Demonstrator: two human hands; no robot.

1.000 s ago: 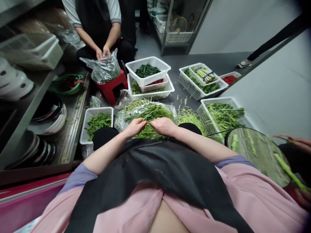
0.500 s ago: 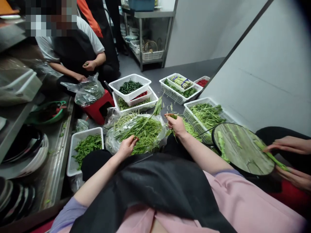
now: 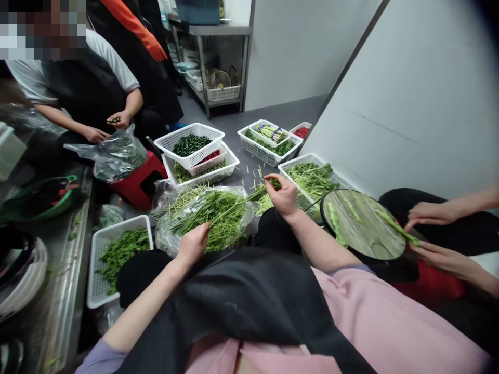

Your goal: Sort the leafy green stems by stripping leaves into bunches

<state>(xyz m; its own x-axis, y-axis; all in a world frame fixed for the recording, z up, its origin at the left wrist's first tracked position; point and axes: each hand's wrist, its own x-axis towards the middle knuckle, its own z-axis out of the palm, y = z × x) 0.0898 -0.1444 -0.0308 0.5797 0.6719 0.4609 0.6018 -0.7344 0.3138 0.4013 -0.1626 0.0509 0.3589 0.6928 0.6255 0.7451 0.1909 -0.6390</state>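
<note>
My left hand (image 3: 195, 240) is closed in a pinch at the lower end of a long, thin green vegetable stalk (image 3: 230, 209). The stalk slants up to the right, where my right hand (image 3: 284, 196) pinches its leafy end among a few dark leaves. Both hands hover over a heap of green stalks (image 3: 224, 215) lying on a clear plastic bag (image 3: 166, 236). Cut pale-green pieces (image 3: 264, 205) lie on the floor just left of my right hand.
White baskets hold leafy greens (image 3: 122, 252), green chillies (image 3: 191, 145), asparagus (image 3: 271, 132) and more stalks (image 3: 312, 179). At right, a co-worker's hands (image 3: 432, 215) work over a round board (image 3: 364, 223). Another person sits behind a red stool (image 3: 142, 179). A metal shelf (image 3: 64, 270) runs along the left.
The view has shifted right. The stalk's leafy end, upright before, has come down to my right hand, so it now stretches between both hands. The co-worker's hands stay at the board.
</note>
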